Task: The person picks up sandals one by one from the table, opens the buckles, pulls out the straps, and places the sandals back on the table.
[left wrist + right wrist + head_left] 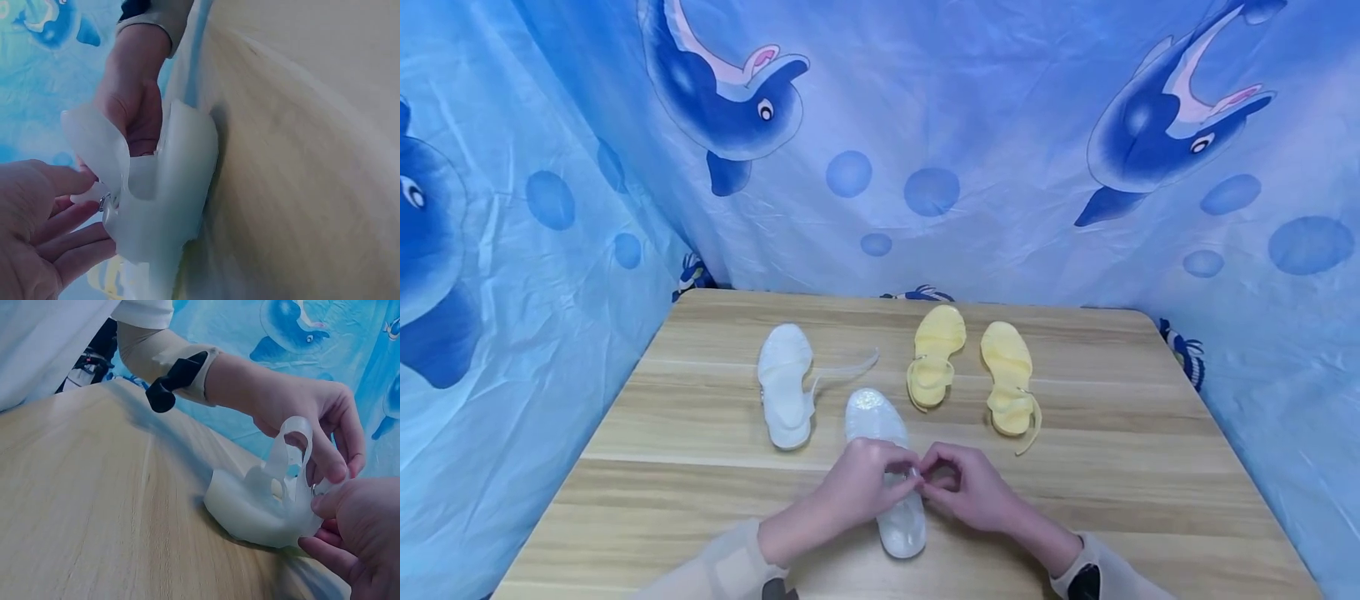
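A translucent white sandal stands on the table, its toe pointing away from me. My left hand reaches over the sandal from the left, thumb and fingers pinching its ankle strap at the buckle. From the right, my right hand pinches the same strap, its fingertips meeting the left hand's. In the left wrist view the small metal buckle shows at the sandal's side, between the hands. The strap arches up over the heel in the right wrist view. Fingers partly hide the strap's end.
The other white sandal lies to the left, its strap stretched out undone to the right. Two yellow sandals, one beside the other, are farther back on the right. Blue dolphin-print cloth surrounds the wooden table.
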`<state>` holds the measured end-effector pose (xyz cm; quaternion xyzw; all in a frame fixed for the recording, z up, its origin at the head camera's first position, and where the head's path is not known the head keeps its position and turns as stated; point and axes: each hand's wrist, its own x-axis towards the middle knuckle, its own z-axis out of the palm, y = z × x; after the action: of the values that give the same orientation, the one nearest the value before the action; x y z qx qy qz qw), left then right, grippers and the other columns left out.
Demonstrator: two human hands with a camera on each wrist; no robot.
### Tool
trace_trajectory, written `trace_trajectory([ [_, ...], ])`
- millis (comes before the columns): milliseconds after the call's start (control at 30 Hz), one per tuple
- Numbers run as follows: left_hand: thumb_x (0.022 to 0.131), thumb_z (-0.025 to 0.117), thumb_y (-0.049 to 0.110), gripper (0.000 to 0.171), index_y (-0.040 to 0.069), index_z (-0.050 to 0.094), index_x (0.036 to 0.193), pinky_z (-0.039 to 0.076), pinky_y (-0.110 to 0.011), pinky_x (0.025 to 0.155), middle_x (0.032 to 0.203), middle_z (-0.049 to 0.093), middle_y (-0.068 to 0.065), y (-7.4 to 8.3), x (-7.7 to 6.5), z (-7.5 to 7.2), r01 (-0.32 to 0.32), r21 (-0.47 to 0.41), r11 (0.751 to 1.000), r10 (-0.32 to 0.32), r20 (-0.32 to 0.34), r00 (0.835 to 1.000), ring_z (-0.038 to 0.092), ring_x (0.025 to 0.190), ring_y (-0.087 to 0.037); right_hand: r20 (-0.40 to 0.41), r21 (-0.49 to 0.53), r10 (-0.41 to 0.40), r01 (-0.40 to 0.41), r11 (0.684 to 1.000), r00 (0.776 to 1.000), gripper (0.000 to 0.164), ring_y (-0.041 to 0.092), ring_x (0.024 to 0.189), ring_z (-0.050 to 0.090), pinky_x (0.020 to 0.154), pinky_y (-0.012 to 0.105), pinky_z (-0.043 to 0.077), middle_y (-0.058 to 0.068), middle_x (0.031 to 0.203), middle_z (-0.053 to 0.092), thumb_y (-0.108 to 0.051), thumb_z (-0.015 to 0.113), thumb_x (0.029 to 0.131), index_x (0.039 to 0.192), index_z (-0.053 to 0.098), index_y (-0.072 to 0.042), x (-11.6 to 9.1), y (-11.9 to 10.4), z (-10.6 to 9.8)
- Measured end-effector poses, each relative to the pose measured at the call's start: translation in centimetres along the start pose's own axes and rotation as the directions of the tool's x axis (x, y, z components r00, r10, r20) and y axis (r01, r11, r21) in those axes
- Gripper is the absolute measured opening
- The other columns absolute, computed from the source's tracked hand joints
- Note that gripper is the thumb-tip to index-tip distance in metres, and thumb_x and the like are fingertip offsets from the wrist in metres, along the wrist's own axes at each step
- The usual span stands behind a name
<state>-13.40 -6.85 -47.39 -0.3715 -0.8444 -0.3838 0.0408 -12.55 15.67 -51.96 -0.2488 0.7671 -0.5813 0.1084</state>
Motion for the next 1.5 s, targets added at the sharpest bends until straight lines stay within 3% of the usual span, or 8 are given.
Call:
trace_trajectory([
  [133,0.092,0.081,0.005,0.01,0.007,0.08,0.101,0.061,-0.017,0.088,0.096,0.083,-0.003,0.0,-0.3,0.0,0.122,-0.172,0.977,-0.122,0.013,0.992,0.079,0.091,-0.007,0.002,0.05,-0.012,0.012,0.999,1.0,0.015,0.016,0.106,0.077,0.09,0.034,0.065,0.013,0.112,0.074,-0.008,0.078,0.095,0.108,0.07,-0.008,0.1,0.2,0.0],
  [233,0.092,0.081,0.006,0.009,0.008,0.079,0.101,0.062,-0.018,0.088,0.096,0.083,-0.003,-0.1,-0.4,0.0,0.138,-0.225,0.965,-0.142,-0.003,0.99,0.079,0.091,-0.007,0.0,0.081,-0.025,0.025,0.996,1.0,0.015,0.019,0.108,0.077,0.091,0.035,0.065,0.015,0.111,0.074,-0.005,0.078,0.095,0.108,0.07,-0.004,0.1,0.2,0.0],
  [533,0.097,0.076,0.009,0.017,0.007,0.081,0.113,0.061,-0.015,0.088,0.105,0.083,-0.005,-0.1,-0.2,-0.1,0.12,-0.125,0.985,-0.115,0.044,0.992,0.079,0.095,-0.008,-0.032,0.083,-0.017,0.019,0.996,0.999,0.02,0.011,0.102,0.076,0.087,0.035,0.066,0.02,0.11,0.074,0.0,0.08,0.09,0.108,0.072,-0.001,0.0,0.0,0.1],
  [700,0.1,0.073,0.011,0.016,0.007,0.081,0.113,0.062,-0.02,0.092,0.106,0.083,-0.005,0.1,-0.3,-0.2,0.117,-0.106,0.987,-0.111,0.068,0.992,0.08,0.101,-0.015,-0.03,0.077,0.012,-0.01,0.997,0.999,0.02,0.013,0.1,0.077,0.087,0.035,0.066,0.019,0.109,0.074,-0.001,0.08,0.09,0.108,0.072,-0.003,-0.1,0.0,0.0],
  [933,0.101,0.072,0.013,0.019,0.009,0.08,0.117,0.059,-0.019,0.097,0.112,0.083,-0.004,-0.2,-0.9,0.0,0.215,-0.254,0.943,-0.199,0.088,0.976,0.078,0.11,-0.015,-0.032,0.071,0.031,-0.029,0.997,0.999,0.02,0.011,0.098,0.076,0.087,0.034,0.066,0.019,0.109,0.074,-0.002,0.08,0.09,0.108,0.072,-0.003,-0.2,0.2,-0.1],
  [1167,0.098,0.075,0.008,0.019,0.006,0.08,0.116,0.06,-0.021,0.096,0.114,0.082,-0.007,-0.8,-1.5,0.5,0.207,-0.374,0.904,-0.214,0.022,0.977,0.078,0.111,-0.019,-0.033,0.055,-0.007,0.009,0.998,0.999,0.02,0.01,0.096,0.075,0.082,0.034,0.067,0.017,0.108,0.074,-0.002,0.08,0.09,0.109,0.072,-0.004,-0.2,0.1,0.1],
  [1367,0.092,0.083,0.01,0.022,0.009,0.08,0.114,0.061,-0.021,0.094,0.109,0.083,-0.004,-1.0,-1.4,0.7,0.119,-0.279,0.953,-0.124,-0.002,0.992,0.079,0.105,-0.014,-0.074,0.029,-0.045,0.047,0.998,0.996,0.019,0.012,0.09,0.074,0.075,0.033,0.068,0.015,0.103,0.076,0.0,0.08,0.09,0.107,0.074,-0.006,-0.1,0.3,0.4],
  [1500,0.084,0.09,0.013,0.027,0.014,0.08,0.11,0.062,-0.022,0.093,0.104,0.083,0.002,-1.1,-0.9,0.7,0.129,-0.197,0.972,-0.127,0.026,0.992,0.077,0.098,-0.007,-0.107,0.001,-0.114,0.115,0.993,0.988,0.021,0.011,0.09,0.076,0.077,0.034,0.067,0.015,0.103,0.076,0.008,0.078,0.089,0.105,0.074,-0.005,-0.2,0.4,0.6],
])
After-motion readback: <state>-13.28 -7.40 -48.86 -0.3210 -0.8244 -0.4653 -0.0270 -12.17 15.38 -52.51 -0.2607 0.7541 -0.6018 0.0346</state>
